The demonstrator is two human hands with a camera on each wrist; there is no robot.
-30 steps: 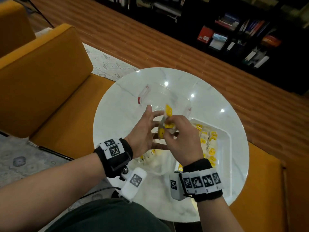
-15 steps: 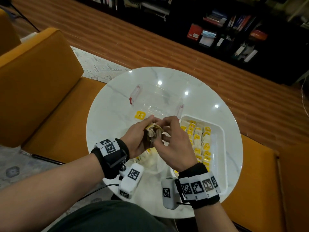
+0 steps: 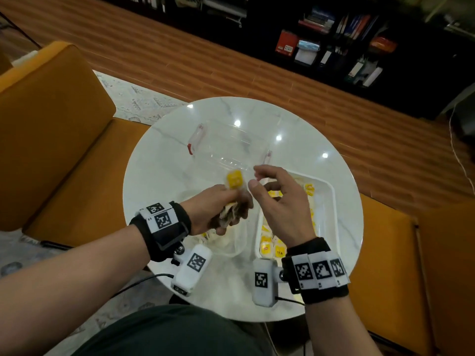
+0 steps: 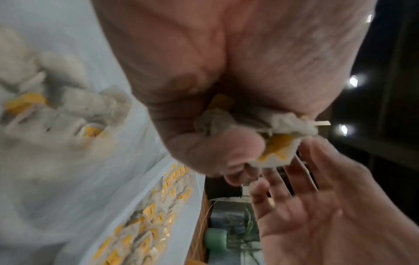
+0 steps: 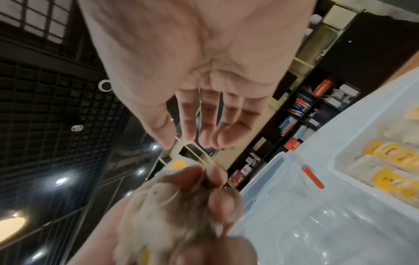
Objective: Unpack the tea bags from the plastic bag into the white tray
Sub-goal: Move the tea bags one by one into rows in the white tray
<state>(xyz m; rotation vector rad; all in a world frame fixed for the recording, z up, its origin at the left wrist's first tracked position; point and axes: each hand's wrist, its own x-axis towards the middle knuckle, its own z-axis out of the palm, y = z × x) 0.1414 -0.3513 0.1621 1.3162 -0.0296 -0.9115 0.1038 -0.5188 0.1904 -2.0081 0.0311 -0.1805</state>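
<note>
My left hand (image 3: 231,209) grips a crumpled bundle of tea bags (image 4: 247,120), and a yellow tag (image 3: 235,179) sticks up above the fingers. Just to the right, my right hand (image 3: 259,181) hovers with relaxed fingers and an empty palm (image 5: 204,71), apart from the bundle. The white tray (image 3: 334,201) lies under and right of that hand, holding several yellow-tagged tea bags (image 3: 267,246). The clear plastic bag (image 3: 231,246) lies on the table below my left hand, with more tea bags (image 4: 90,111) inside.
An empty clear container (image 3: 226,147) with red clips stands behind the hands on the round white marble table (image 3: 159,181). Orange cushioned seats (image 3: 51,140) surround the table. Dark bookshelves (image 3: 334,42) line the far wall.
Both hands were working on the bundle together. The right hand has since let go and drawn off to the right, while the left keeps the tea bags with the yellow tag now sticking up.
</note>
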